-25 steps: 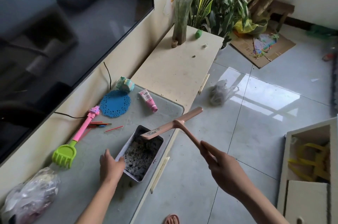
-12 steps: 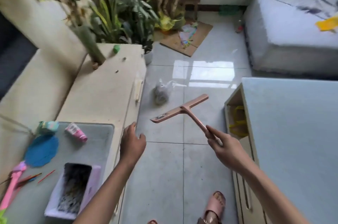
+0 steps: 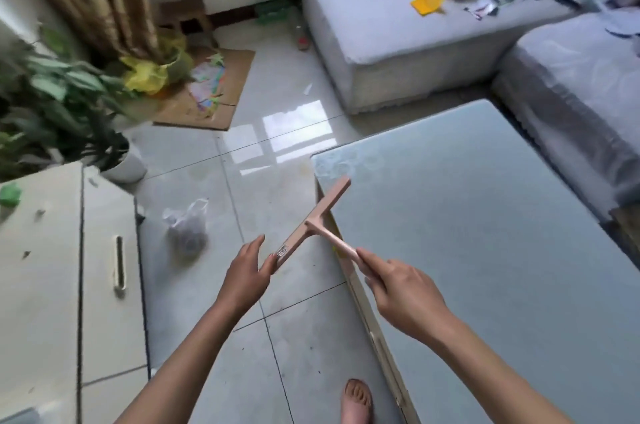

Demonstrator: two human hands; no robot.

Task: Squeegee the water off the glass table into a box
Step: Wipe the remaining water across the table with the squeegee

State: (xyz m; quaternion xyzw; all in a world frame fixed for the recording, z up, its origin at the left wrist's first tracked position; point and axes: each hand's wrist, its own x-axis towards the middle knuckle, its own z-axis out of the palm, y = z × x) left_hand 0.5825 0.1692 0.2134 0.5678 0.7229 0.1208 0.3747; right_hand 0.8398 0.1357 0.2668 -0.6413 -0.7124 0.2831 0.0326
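Beside one glass table (image 3: 485, 250), right hand (image 3: 405, 295) grips one squeegee (image 3: 313, 224) (left hand (image 3: 246, 274), fingers straight, touches its blade).

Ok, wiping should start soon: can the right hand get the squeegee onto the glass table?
Probably yes: the right hand grips the squeegee beside the glass table, nothing lying between.

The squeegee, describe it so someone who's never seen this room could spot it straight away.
Find the big pale glass table on the right. At its near left edge, the right hand grips a thin handle while the left hand touches one blade end. That salmon-pink T-shaped squeegee is the only hand-held tool there.
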